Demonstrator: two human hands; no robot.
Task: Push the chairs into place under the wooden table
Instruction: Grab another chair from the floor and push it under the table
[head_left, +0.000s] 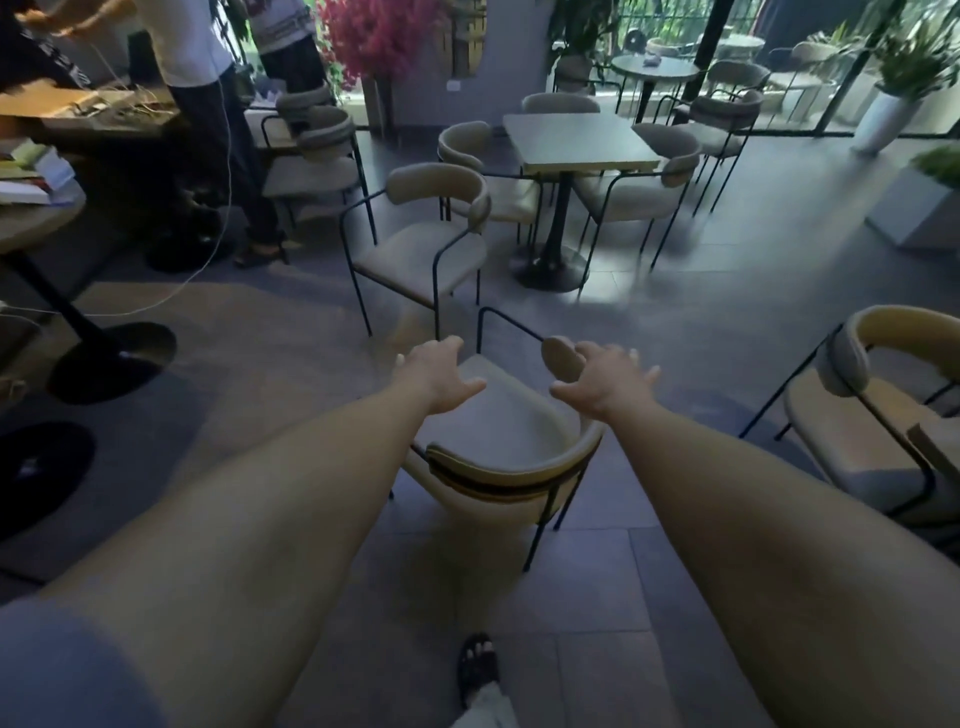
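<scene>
A beige padded chair (498, 415) with thin black legs stands on the floor right in front of me, its curved backrest nearest me. My left hand (439, 374) hovers over its left armrest end, fingers spread. Over the right armrest end my right hand (605, 382) is also spread, holding nothing. A second beige chair (421, 249) stands further ahead, out in the open floor. Beyond it is the square wooden table (576, 143) on a black pedestal, with other chairs tucked around it.
At the right edge stands another beige chair (878, 415). A round table (31, 228) with books and black bases sits at left, and people stand behind it. A white cable (171, 291) trails over the floor. My sandalled foot (478, 667) shows below.
</scene>
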